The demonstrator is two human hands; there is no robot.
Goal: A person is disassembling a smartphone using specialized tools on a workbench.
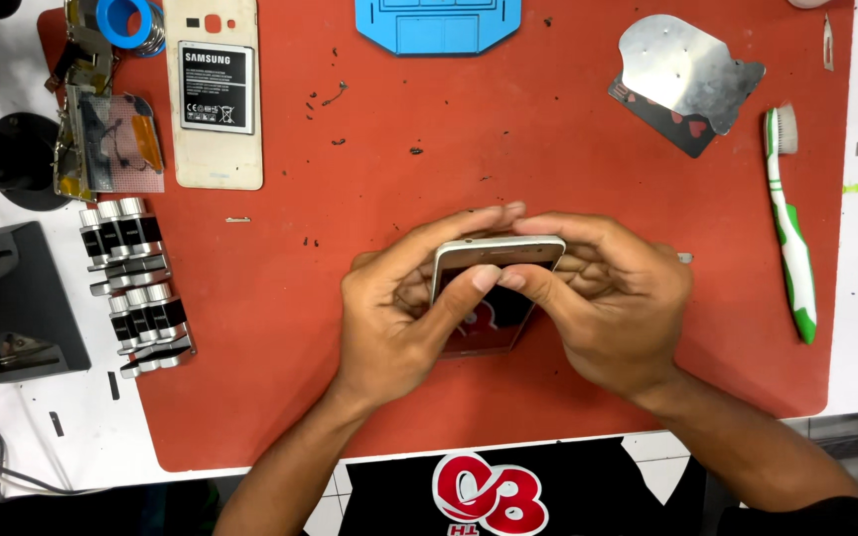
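You hold a smartphone (494, 288) in both hands, just above the middle of the red mat (548, 149). Your left hand (399, 308) is closed around its left edge, with the thumb pressed on the front near the top. Your right hand (608, 298) is closed around the right edge, and its thumb meets the other one on the front. The phone is tilted, its top edge lifted toward you.

Here is what could go wrong, I think. Your 2 thumbs press on 1 small spot, so a hard push could crack the glass or bend the thin frame. If a thumb slips, the phone could pop out and fall on the mat. Tiny dark screws (335, 97) lie loose on the mat, far from you and a bit left, and a bump could send them rolling away. The opened phone with its battery (215, 94) lies far left, well apart. The green toothbrush (791, 238) lies to the right, near the mat's edge.
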